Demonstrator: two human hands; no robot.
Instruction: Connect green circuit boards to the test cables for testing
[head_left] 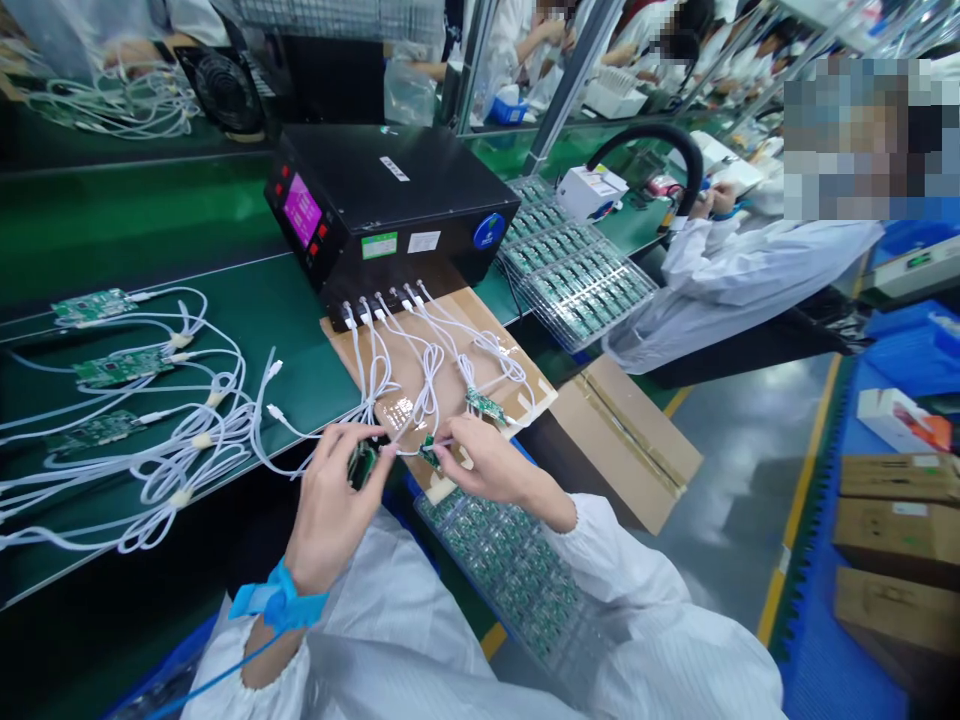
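My left hand [334,500] is closed round a small green circuit board [363,464], with a white cable plug pinched at its top. My right hand [487,462] pinches another small green board [429,452] that hangs on a white cable [420,390]. Both hands hover over the front edge of a cardboard sheet [442,330]. Several white cables run from a black tester box [382,205] with a pink screen across that sheet. One more board [486,405] lies plugged in on the cardboard just beyond my right hand. A clear tray of green boards [510,575] rests on my lap.
Three green boards [120,367] on white cables lie on the green belt [135,240] at left. Stacked clear trays of boards [577,280] sit right of the tester. A person in a white coat [735,270] works at right. Cardboard boxes [896,535] stand on blue flooring far right.
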